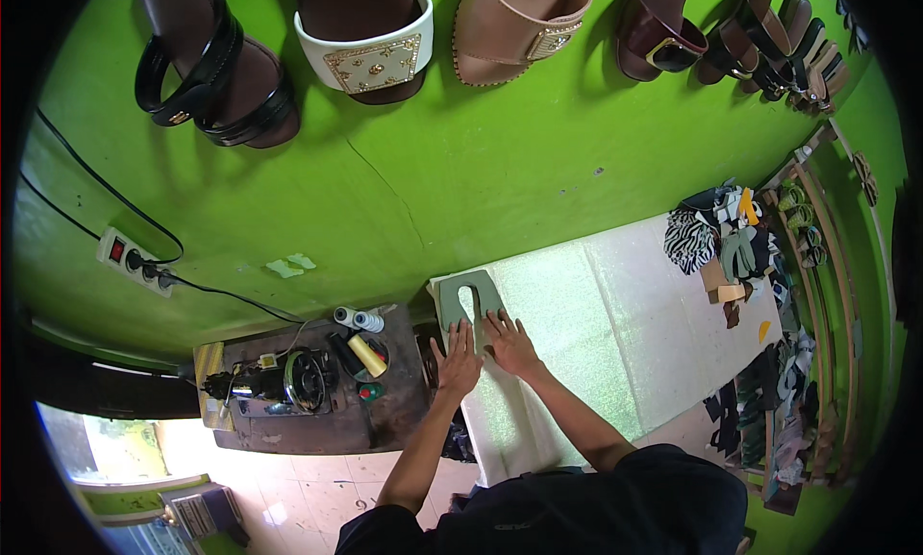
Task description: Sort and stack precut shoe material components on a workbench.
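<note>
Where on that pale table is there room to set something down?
The broadest bare patch of the pale table lies between the right hand and the heaped scraps. It's crowded at those scraps, and around the grey-green U-shaped piece, where the left hand is too.

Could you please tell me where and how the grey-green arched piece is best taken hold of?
I'd probably pinch the right leg of the grey-green arched piece, coming from the near right, thumb in its central slot. It lies flat on the pale sheet, and the slot leaves that leg narrow, with two edges; the right hand is at its near end.
</note>
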Available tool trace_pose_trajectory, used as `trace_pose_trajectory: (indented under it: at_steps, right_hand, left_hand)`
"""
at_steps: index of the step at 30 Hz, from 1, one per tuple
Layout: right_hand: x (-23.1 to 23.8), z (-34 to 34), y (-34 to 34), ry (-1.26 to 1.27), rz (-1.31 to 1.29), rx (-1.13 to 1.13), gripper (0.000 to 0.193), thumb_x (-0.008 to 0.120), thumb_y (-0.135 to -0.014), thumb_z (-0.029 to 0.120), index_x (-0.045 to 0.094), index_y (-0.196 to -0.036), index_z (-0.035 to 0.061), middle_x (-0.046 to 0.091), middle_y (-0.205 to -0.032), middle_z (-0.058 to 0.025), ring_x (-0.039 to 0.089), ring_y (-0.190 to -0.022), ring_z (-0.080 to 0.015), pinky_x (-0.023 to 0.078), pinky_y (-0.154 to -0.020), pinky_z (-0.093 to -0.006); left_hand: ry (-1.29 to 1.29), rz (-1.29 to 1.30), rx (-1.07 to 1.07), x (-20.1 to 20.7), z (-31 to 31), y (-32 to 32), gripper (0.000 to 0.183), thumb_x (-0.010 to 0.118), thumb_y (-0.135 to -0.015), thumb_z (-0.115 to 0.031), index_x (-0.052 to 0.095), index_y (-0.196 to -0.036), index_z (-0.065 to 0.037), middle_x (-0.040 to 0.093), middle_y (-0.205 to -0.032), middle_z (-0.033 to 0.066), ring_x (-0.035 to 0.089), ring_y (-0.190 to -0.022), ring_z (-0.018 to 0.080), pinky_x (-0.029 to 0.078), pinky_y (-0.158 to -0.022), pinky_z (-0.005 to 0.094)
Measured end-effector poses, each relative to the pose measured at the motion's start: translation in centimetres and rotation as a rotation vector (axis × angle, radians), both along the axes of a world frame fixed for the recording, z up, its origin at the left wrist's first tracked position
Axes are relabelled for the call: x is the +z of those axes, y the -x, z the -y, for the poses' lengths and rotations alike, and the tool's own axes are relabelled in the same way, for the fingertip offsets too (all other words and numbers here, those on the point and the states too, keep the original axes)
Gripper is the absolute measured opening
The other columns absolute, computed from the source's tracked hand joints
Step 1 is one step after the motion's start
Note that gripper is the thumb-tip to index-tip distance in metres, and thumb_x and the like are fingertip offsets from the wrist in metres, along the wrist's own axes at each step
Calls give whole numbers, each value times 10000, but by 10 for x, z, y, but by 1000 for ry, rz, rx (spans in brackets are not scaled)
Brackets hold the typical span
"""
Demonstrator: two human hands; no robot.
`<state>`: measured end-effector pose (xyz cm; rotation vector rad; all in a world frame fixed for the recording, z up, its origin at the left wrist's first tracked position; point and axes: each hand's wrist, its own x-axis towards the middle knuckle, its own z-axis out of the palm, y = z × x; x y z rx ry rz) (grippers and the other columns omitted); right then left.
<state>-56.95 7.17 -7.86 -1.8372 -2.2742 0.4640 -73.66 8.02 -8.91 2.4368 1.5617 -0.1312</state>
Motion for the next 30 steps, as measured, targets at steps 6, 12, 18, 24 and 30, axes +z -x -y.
trace_pose_trajectory:
  at_steps: [6,12,18,24,30]
  right_hand:
    - [-13,3,0,64,58,-9,766,652,-902,315,287,-1531,73,269,-1602,-155,261,-1470,-389,291,-1141,-596]
    - [10,9,-2,43,104,14,784,633,-912,296,234,-1549,73,257,-1599,-184,251,-1466,-413,267,-1151,-599]
    - [55,62,-23,-64,-334,-130,746,618,-938,256,237,-1538,29,326,-1537,-251,345,-1405,-421,313,-1152,-486]
    - [103,120,-25,-68,-649,-372,676,628,-961,293,331,-1507,26,426,-1492,-212,466,-1342,-328,368,-1121,-422]
    - [147,180,-58,-58,-1005,-572,652,573,-988,365,327,-1522,83,433,-1502,-171,478,-1334,-305,385,-1106,-446]
  left_hand:
    - [96,-4,-21,-5,0,-1,908,616,-914,-435,112,-1583,-83,12,-1669,73,-3,-1536,274,14,-1122,737]
    - [81,118,-53,16,6,14,892,662,-896,-319,133,-1581,-103,39,-1663,97,38,-1533,306,73,-1112,748]
    - [244,651,198,85,51,14,850,646,-905,-256,150,-1574,-81,110,-1642,162,120,-1516,354,167,-1175,612]
    - [529,1309,371,91,88,18,696,544,-991,-302,212,-1575,-120,180,-1630,168,209,-1495,292,181,-1196,462]
    - [741,1453,419,146,121,-24,636,429,-1012,-414,250,-1562,-150,221,-1626,79,212,-1497,245,233,-1165,528]
